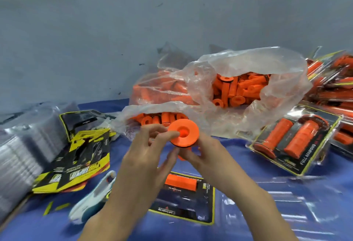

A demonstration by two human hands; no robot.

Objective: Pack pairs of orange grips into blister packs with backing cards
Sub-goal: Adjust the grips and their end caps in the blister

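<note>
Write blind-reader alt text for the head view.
The left hand and right hand hold an orange grip, flange end toward the camera, above an open blister pack holding one grip. A clear bag of loose grips lies behind, backing cards left, finished packs right.

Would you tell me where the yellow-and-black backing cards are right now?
In the head view, the backing cards lie on the left, between the stack of clear blisters and the left hand.

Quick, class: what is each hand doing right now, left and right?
Left hand: pinches the flange of the orange grip.
Right hand: holds the same orange grip by its body.
</note>
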